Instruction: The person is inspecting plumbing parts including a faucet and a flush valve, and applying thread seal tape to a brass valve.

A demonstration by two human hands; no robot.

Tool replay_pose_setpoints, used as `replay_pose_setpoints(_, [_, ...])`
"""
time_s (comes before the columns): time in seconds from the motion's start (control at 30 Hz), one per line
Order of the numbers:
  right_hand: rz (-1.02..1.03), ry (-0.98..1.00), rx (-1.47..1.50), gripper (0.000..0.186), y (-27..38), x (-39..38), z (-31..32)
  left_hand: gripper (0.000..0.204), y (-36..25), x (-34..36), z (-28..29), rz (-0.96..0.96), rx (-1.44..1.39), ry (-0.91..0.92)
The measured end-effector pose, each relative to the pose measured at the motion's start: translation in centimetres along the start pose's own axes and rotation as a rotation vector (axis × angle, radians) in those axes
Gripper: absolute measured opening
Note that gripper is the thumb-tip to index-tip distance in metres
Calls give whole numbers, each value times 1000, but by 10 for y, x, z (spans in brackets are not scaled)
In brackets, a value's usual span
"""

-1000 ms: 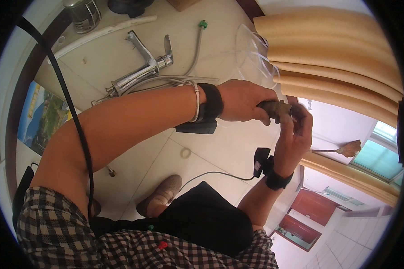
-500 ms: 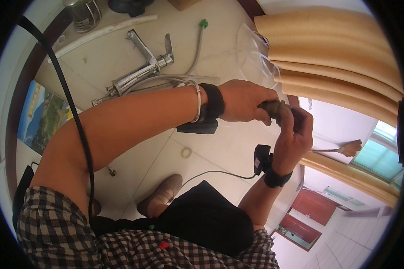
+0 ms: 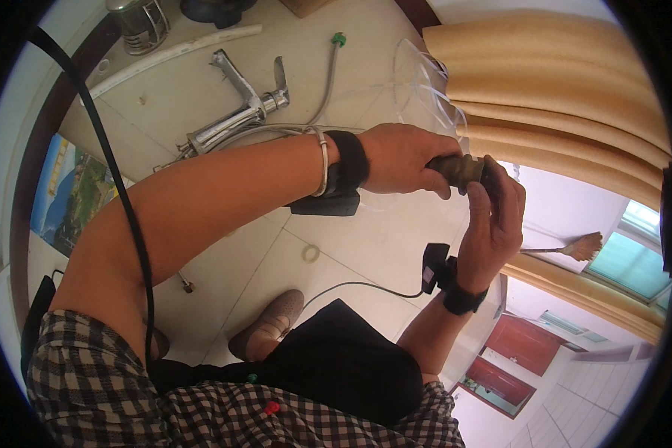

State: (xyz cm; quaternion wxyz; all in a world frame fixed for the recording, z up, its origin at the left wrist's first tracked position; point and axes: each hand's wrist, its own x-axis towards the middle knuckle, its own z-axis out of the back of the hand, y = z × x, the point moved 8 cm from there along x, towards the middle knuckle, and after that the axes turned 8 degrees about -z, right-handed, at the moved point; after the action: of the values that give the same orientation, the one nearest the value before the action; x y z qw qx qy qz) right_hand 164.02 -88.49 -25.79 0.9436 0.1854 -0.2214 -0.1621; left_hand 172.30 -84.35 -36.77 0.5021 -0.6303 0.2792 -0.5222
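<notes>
A dark brownish metal pipe fitting (image 3: 460,171), short and ridged, is held up between both hands at the right of the view. My left hand (image 3: 405,158) reaches across from the left and pinches the fitting's left end between thumb and fingers. Around the opposite end curl the fingers of my right hand (image 3: 491,233), its thumb close to the fitting's near side. My fingers hide both ends of the fitting. Beyond my left forearm, a chrome faucet (image 3: 239,123) lies on the tiled floor, with grey flexible hoses (image 3: 325,101) beside it.
A white pipe (image 3: 179,61) and a glass jar in a metal frame (image 3: 138,26) are at the far left. Clear plastic with white strips (image 3: 425,86) lies by the yellow curtain (image 3: 545,82). A black cable (image 3: 119,168) hangs across my left arm. A ring (image 3: 310,254) lies near my shoe (image 3: 272,321).
My right hand's fingers have shifted right and opened a little around the fitting's end, so more of its middle shows. My left hand has risen slightly, still gripping the other end.
</notes>
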Motion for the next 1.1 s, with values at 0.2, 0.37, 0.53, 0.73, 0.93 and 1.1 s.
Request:
replay_pose_setpoints(0.2, [-297, -48, -7, 31, -21, -2, -1, 35, -1, -1, -5, -48, -5, -35])
replay_pose_setpoints(0.37, [-289, -35, 20, 37, -22, -4, 0, 34, -2, -6, -10, -4, -64, 10])
replay_pose_setpoints(0.53, [123, 108, 136, 39, 9, -5, 1, 34, -2, -3, -4, -55, 5, -48])
replay_pose_setpoints(0.73, [40, 7, -85, 26, 8, -6, -1, 34, -4, -6, -10, 2, -27, -2])
replay_pose_setpoints(0.93, [-303, -76, 21, 43, -20, -6, 11, 34, -5, -6, -12, -17, -35, 2])
replay_pose_setpoints(1.1, [104, 23, 57, 38, 9, -6, 8, 34, -5, -2, -4, -53, 21, -53])
